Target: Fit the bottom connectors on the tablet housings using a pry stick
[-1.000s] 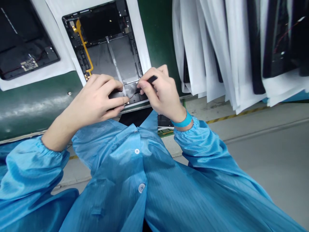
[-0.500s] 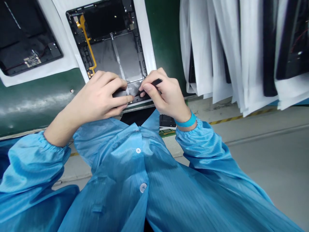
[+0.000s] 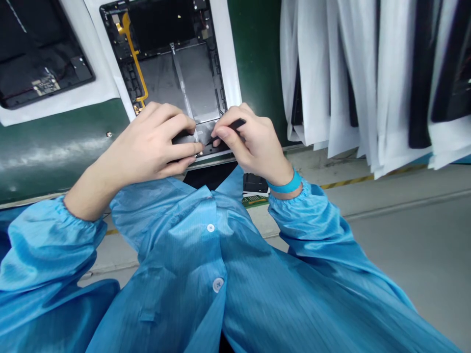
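Where hands (image 3: 147,142) meet, a slim black tool (image 3: 235,125) touches the tablet frame (image 3: 196,81).

Electronics factory assembly line, opened tablet (image 3: 176,63) on a green conveyor (image 3: 55,157), more tablets in white sleeves (image 3: 316,73) hanging alongside, blue antistatic smock (image 3: 217,274), wristband (image 3: 285,185), grey floor (image 3: 415,245) with yellow tape (image 3: 349,181)

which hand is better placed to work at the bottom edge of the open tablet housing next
Probably the right hand: it pinches a slim black tool, tip down at the lower edge of the open tablet housing. The left hand holds no visible tool and lies over that edge.
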### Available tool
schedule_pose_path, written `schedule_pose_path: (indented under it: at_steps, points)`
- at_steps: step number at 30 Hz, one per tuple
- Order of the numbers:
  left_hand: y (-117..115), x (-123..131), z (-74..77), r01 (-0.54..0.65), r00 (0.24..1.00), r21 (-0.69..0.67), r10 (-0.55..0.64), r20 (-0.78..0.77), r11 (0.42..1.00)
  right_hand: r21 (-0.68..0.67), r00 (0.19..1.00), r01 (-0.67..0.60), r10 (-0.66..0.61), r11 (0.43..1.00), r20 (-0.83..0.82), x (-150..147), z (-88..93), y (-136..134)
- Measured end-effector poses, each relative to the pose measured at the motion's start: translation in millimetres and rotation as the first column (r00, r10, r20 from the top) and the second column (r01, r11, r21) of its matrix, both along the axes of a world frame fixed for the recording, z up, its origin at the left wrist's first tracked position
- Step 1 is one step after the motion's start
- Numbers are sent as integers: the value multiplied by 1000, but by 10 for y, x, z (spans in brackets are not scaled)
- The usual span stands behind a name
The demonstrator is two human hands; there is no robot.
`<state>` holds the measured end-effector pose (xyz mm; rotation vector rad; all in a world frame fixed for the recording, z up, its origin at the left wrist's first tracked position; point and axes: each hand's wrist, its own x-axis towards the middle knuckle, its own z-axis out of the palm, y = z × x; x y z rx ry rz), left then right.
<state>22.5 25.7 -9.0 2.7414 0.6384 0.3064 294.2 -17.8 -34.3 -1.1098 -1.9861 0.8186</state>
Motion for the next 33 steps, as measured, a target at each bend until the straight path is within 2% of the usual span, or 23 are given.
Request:
schedule_pose_path:
  at_steps: [5,13,18,23,33]
  points:
    - [-5,-4,16,-5,1000,-16,4,-15,1000,-1,1000,31,-31,1000,0,2,-11,14]
    - [-1,19,58,42,996,90,-34,-87,995,-43,995,82,-84,996,-45,-20,8,9]
    - [-9,36,67,21,996,87,-13,-91,996,-61,996,70,-73,996,-51,-10,16,-8]
    - [-2,46,105,80,989,141,-61,-137,987,-80,995,51,-58,995,-79,7,13,-20]
    - [49,93,180,81,978,36,-73,-195,996,-57,999,33,-36,998,-38,11,24,-19]
